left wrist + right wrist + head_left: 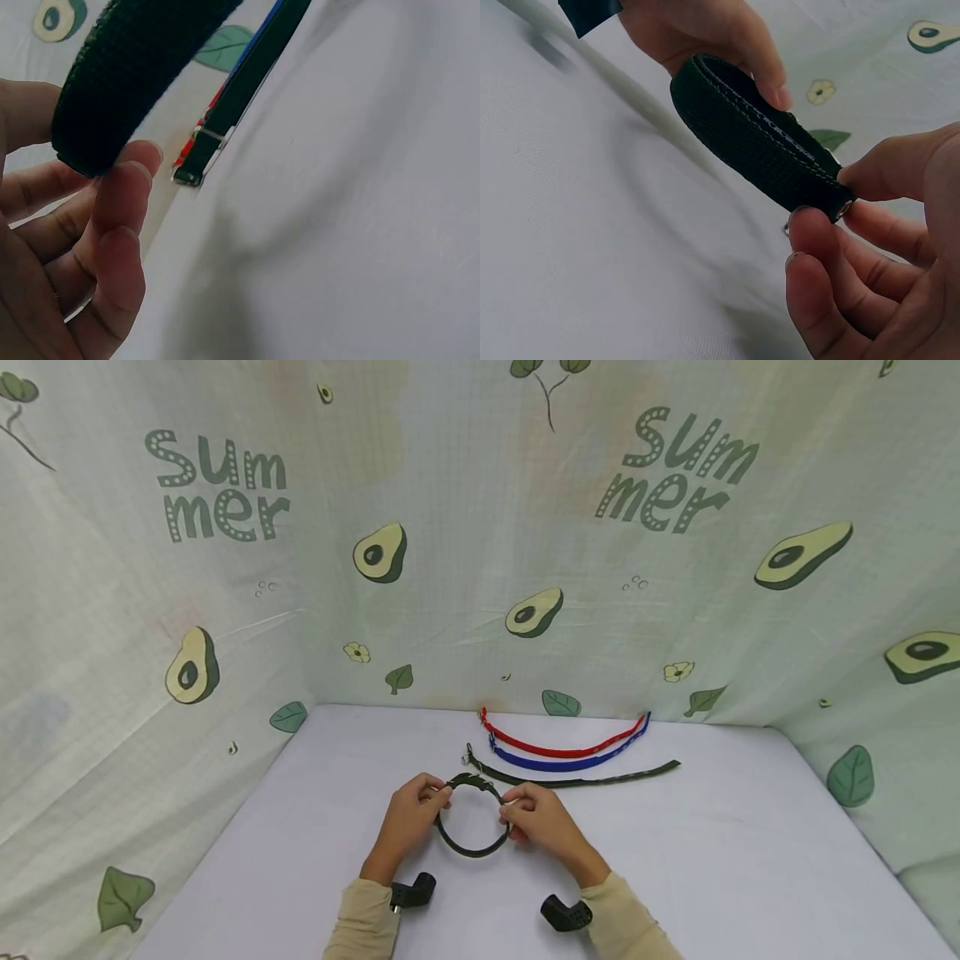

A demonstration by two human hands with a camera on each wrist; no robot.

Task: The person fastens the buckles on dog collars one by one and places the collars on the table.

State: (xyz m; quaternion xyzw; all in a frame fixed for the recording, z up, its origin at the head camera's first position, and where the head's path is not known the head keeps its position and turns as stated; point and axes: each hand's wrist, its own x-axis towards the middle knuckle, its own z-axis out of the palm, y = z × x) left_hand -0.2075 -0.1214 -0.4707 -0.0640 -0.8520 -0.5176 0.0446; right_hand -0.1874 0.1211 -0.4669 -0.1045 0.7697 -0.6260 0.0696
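Note:
A dark green webbing collar (pixel 474 853), closed into a ring, is held up between both hands over the white table. My left hand (pixel 408 818) pinches its left side between thumb and fingers. On the opposite side, my right hand (pixel 553 823) grips the ring near its fastening. Pale stitching and a metal eyelet show on the collar (pixel 742 146) in the right wrist view, the eyelet close to the right fingertips. Its shadow falls on the tabletop below. Just beyond the hands lies another dark green collar (pixel 581 782), stretched out with a metal buckle at its left end.
Behind the green one, a blue collar (pixel 558 767) and a red collar (pixel 547 752) lie in shallow curves on the white table (pixel 750 860). A curtain (pixel 465 468) printed with avocados rises along the table's back and sides. Black wrist cameras sit at both sleeves.

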